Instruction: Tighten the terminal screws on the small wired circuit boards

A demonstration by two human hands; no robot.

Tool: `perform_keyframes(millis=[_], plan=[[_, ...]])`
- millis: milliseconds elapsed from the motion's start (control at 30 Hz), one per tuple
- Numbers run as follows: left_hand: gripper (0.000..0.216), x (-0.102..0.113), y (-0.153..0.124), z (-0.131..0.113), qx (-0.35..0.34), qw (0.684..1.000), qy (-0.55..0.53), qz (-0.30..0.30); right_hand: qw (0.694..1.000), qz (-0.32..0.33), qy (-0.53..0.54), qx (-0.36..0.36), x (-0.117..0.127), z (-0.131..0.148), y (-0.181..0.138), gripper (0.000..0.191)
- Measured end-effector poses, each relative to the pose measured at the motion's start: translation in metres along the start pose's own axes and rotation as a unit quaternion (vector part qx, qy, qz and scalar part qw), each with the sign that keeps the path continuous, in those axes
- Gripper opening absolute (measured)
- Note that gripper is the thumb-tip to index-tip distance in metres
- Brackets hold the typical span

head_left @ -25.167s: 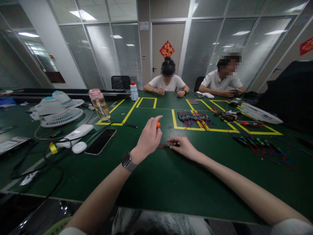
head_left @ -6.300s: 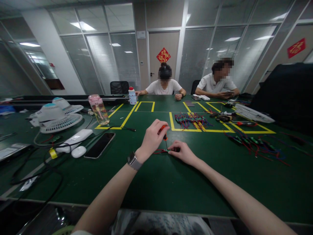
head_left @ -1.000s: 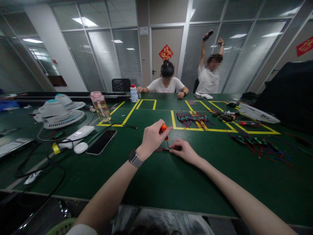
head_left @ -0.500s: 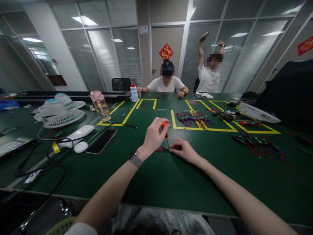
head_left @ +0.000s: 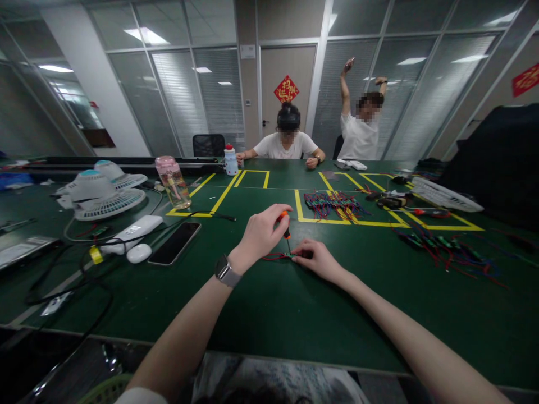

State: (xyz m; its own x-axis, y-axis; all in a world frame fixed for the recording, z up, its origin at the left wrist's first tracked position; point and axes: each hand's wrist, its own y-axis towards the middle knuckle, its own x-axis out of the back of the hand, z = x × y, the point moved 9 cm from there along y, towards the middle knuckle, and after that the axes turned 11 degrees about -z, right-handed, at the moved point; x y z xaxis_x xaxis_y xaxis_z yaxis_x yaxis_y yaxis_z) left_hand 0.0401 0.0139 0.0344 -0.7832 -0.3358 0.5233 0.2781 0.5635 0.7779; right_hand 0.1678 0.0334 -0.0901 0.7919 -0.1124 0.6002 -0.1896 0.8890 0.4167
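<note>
My left hand (head_left: 257,234), with a watch on its wrist, is closed round a small orange-handled screwdriver (head_left: 285,223) held upright. Its tip points down onto a small green circuit board with red wires (head_left: 281,256) lying on the green table (head_left: 269,303). My right hand (head_left: 319,258) presses that board down with its fingertips pinched on it.
A black phone (head_left: 174,242), a white mouse (head_left: 138,253), a white box and cables lie left. Two white fans (head_left: 103,193) and a pink bottle (head_left: 172,180) stand beyond. Wired boards (head_left: 332,203) fill a yellow-taped square; more lie right (head_left: 442,247). Two people sit across.
My left hand has turned slightly on the screwdriver, fingers shifting round the handle. The far person's raised arms have moved. My right hand stays on the board.
</note>
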Motion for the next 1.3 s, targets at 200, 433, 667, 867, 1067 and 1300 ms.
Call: perform_keyframes(millis=[200, 433, 667, 867, 1067, 1300], plan=[[0.025, 0.002, 0.0, 0.006, 0.03, 0.997, 0.072, -0.028, 1.0, 0.002, -0.002, -0.004, 0.0, 0.001, 0.0, 0.011], [0.022, -0.001, -0.001, 0.004, 0.011, 0.998, -0.015, -0.061, 1.0, 0.002, -0.006, 0.0, 0.0, 0.0, 0.001, 0.012], [0.022, 0.002, -0.002, -0.001, -0.007, 0.998, 0.044, -0.053, 1.0, 0.0, -0.008, 0.004, -0.001, -0.001, 0.001, 0.013], [0.019, 0.005, 0.001, 0.005, 0.015, 0.994, 0.097, -0.05, 1.0, 0.002, 0.0, 0.002, -0.002, -0.001, 0.001, 0.012], [0.021, -0.002, -0.002, 0.011, 0.022, 0.993, 0.111, -0.013, 1.0, 0.005, -0.006, 0.0, -0.002, -0.001, 0.001, 0.013], [0.022, 0.0, -0.002, -0.002, -0.015, 0.997, 0.064, -0.036, 1.0, 0.008, -0.003, 0.003, -0.002, 0.0, 0.001, 0.013]])
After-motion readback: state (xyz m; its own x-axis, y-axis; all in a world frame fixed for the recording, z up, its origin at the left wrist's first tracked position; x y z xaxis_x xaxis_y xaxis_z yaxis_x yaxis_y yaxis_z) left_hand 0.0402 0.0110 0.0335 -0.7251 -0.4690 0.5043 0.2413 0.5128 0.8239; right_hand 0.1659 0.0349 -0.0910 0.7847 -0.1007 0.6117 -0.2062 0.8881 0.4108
